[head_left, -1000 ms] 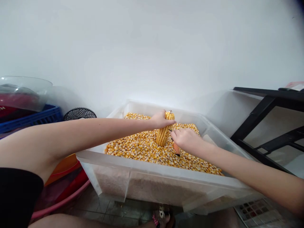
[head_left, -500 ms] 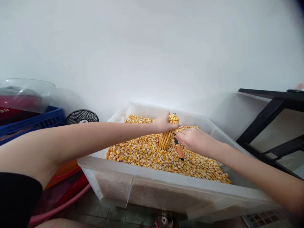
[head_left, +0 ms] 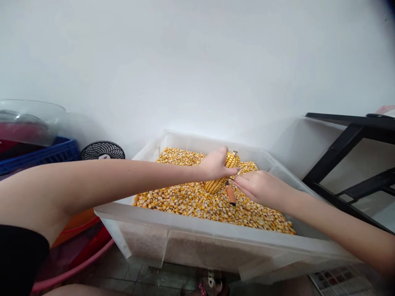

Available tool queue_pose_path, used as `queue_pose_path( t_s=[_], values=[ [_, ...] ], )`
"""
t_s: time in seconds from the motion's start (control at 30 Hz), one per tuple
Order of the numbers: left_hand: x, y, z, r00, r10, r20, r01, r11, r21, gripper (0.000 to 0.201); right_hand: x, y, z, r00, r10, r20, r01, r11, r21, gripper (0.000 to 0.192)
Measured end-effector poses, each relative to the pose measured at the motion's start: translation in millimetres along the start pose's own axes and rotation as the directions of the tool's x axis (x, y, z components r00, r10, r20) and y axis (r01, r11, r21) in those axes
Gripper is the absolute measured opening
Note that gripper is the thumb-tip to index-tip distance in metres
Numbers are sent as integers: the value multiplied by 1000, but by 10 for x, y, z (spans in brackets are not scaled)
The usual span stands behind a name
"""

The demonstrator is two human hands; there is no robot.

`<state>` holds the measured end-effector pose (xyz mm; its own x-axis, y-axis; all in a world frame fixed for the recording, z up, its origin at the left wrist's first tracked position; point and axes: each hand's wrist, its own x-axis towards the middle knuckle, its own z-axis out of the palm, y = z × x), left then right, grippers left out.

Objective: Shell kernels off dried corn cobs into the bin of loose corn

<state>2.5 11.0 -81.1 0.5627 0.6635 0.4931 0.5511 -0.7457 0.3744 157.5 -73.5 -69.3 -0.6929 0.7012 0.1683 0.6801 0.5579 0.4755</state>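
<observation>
My left hand [head_left: 215, 165] is wrapped round a yellow corn cob [head_left: 232, 160], held tilted above the loose kernels. The top of the cob leans right and its lower end comes out below my hand. Close to the cob's right side, my right hand [head_left: 254, 184] is closed. A thin dark tip shows at its fingers, but what it belongs to is hidden. Just below the right fingers, an orange-handled tool [head_left: 230, 195] with a black end rests on the corn kernels [head_left: 191, 197]. Its upper part is partly covered.
A translucent plastic bin [head_left: 197, 222] holds the kernels. Left of it are a black fan [head_left: 103, 151], a blue crate [head_left: 66, 150] and a pink-rimmed tub [head_left: 77, 265]. On the right stands a black frame [head_left: 342, 148]. A white wall [head_left: 197, 65] rises behind.
The cob has tipped further to the right in my left hand, which has shifted slightly right. My right hand has moved a little to the right with it. The view has shifted slightly.
</observation>
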Motion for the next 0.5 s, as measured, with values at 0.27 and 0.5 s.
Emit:
queue_pose_path(
  t_s=[0.27, 0.5],
  values=[
    [-41, 72, -30, 999, 7, 48, -8, 1000, 28, 51, -20, 25, -36, 1000, -9, -18, 11, 995, 98, 23],
    [-28, 126, -25, 991, 49, 124, -54, 998, 35, 53, -70, 76, -98, 1000, -9, -9, 9, 998, 66, 25]
  ],
)
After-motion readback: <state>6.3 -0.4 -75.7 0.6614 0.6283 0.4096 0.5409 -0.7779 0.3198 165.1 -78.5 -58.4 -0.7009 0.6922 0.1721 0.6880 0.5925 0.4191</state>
